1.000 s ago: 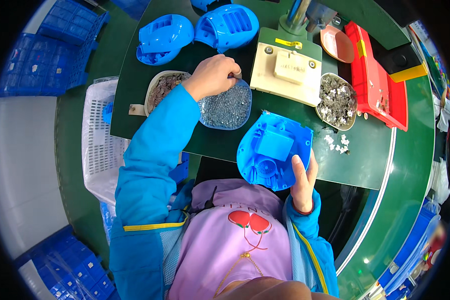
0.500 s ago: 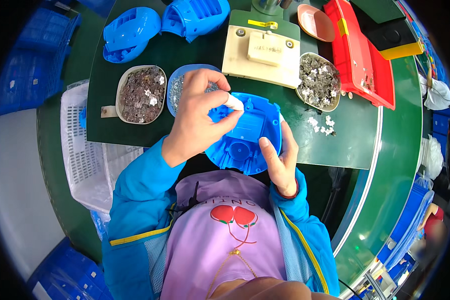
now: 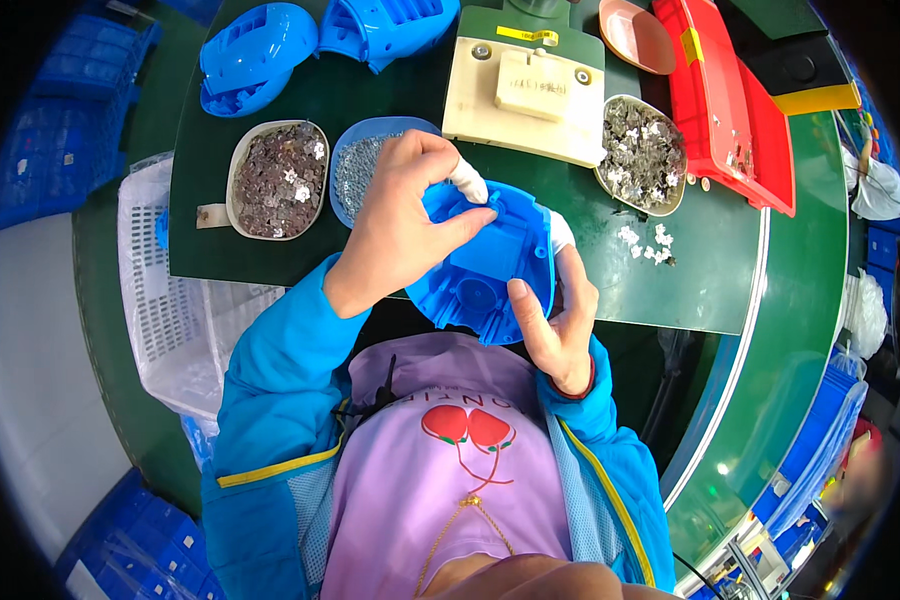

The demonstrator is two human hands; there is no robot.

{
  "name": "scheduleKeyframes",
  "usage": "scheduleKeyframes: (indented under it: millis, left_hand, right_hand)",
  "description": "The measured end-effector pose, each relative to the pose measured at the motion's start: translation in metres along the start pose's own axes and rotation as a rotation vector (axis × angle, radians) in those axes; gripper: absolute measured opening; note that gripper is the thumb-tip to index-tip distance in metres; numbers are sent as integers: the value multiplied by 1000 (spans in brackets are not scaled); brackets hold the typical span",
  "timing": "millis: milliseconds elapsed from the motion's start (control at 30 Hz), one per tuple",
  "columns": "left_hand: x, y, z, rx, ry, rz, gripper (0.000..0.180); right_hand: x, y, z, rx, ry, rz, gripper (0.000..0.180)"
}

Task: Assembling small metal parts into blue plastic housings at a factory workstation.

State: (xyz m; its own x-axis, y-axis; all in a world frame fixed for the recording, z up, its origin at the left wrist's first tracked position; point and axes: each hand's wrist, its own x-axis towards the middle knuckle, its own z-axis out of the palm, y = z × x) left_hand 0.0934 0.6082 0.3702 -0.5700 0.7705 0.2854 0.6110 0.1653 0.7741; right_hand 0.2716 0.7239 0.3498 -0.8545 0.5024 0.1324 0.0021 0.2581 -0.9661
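Note:
A bowl-shaped blue plastic housing [image 3: 490,250], its hollow side with ribs and round posts facing up, is held just off the near table edge. My right hand [image 3: 562,320] grips its right side, thumb on the inside rim and covered finger outside. Over the far left of the housing, my left hand [image 3: 410,215] is closed in a pinch at a post by the far rim. White covers wrap fingers on both hands. Anything between the left fingertips is too small or hidden to make out.
Trays of small metal parts stand left [image 3: 278,185], behind my left hand [image 3: 360,165], and right [image 3: 642,160]. Loose silvery pieces [image 3: 650,243] lie nearby. A cream fixture [image 3: 525,100] stands ahead, more blue housings [image 3: 255,60] far left, a red bin [image 3: 710,110] far right, a white crate [image 3: 165,300] left.
My left fingertips have moved down to the post at the housing's far rim. The housing has tilted a little, and more of the right hand's white finger cover shows.

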Motion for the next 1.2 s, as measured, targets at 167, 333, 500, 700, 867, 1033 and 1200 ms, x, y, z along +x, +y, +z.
scheduleKeyframes:
  millis: [167, 333, 500, 700, 867, 1033, 1200]
  left_hand:
    - [5, 2, -9, -381, -178, -278, 31]
    - [8, 4, -7, -510, -298, -416, 30]
    - [6, 6, -8, -587, -243, -392, 36]
    - [14, 1, -22, -542, -144, -417, 42]
    - [91, -22, -5, -632, 59, -324, 46]
    - [114, -43, -9, -484, -90, -448, 47]
    - [125, -47, -7, -471, -73, -441, 46]
  right_hand:
    - [0, -4, -3, 35, -5, -27, 47]
    - [1, -1, -6, 85, -15, 8, 50]
    - [8, -9, -11, 247, 25, 87, 48]
    - [44, -27, -20, 273, 203, 75, 37]
    - [136, -6, -46, -158, 240, -15, 48]
    - [150, -1, -49, -265, 247, -36, 50]
    - [162, 8, -53, -322, 216, 23, 48]
